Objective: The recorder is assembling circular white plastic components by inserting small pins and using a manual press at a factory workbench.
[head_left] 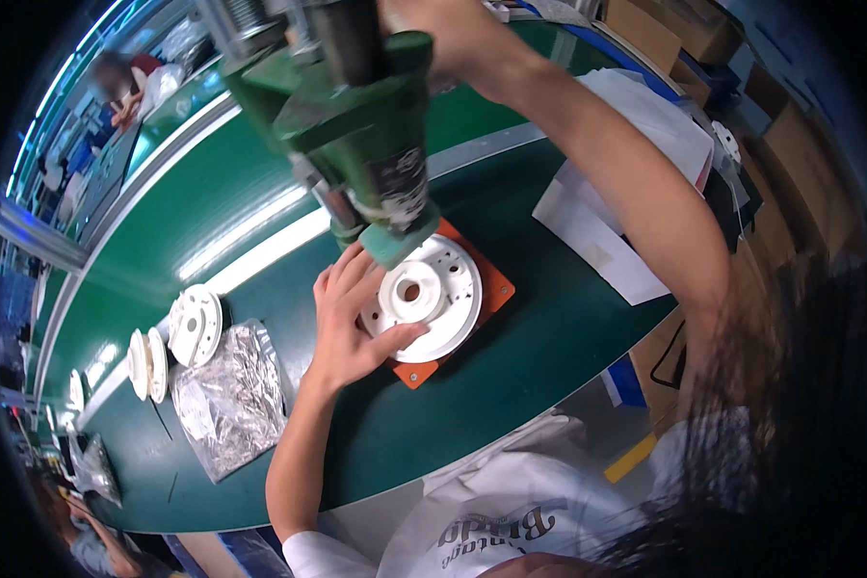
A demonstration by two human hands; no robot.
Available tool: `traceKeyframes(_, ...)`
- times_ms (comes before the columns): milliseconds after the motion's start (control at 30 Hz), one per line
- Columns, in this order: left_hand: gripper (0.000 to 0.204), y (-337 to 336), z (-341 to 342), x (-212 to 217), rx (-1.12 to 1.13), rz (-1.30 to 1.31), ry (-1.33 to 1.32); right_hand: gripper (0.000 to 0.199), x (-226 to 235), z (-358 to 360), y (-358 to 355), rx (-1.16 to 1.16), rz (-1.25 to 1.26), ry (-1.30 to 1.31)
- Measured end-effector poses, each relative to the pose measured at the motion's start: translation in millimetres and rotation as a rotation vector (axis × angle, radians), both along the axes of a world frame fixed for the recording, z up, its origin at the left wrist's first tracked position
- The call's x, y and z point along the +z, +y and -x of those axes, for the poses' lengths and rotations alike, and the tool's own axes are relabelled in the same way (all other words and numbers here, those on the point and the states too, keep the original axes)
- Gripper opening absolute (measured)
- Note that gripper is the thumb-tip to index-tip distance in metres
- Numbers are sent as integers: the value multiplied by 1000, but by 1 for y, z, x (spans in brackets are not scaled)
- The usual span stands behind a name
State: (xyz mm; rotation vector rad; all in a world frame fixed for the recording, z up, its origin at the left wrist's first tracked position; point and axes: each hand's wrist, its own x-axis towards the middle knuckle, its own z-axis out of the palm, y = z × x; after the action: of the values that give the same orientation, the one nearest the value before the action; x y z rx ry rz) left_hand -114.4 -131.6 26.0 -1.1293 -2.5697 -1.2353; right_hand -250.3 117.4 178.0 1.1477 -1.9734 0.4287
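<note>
A round white plastic disc (460,313) with a raised hub and a central hole lies on an orange base plate (497,289). My left hand (347,323) grips the disc's left side, its thumb across the near face and its fingers along the far left edge. Above the disc stands a green bench press (356,125), and its pale green lower block (395,243) overlaps the disc's far rim in this view; whether they touch, I cannot tell. My right hand (438,43) is raised at the top beside the press head. Its fingers are hidden.
More white discs (196,326) and a white spool-like part (147,364) stand left on the green bench (376,453), near a clear plastic bag (231,405). White sheets (597,226) and cardboard boxes (809,164) lie right. Other people sit far left, one at the back (130,91).
</note>
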Motion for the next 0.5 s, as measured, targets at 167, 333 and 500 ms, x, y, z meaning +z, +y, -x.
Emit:
traceKeyframes(167,76,-13,7,15,-131,65,-150,29,36,-34,-87,-1059,-122,-480)
traceKeyframes(333,82,-19,4,11,-151,98,-131,44,31,-40,31,-234,336,-772)
traceKeyframes(500,81,-76,-46,29,-125,300,-110,20,-44,-55,137,-429,-57,-477)
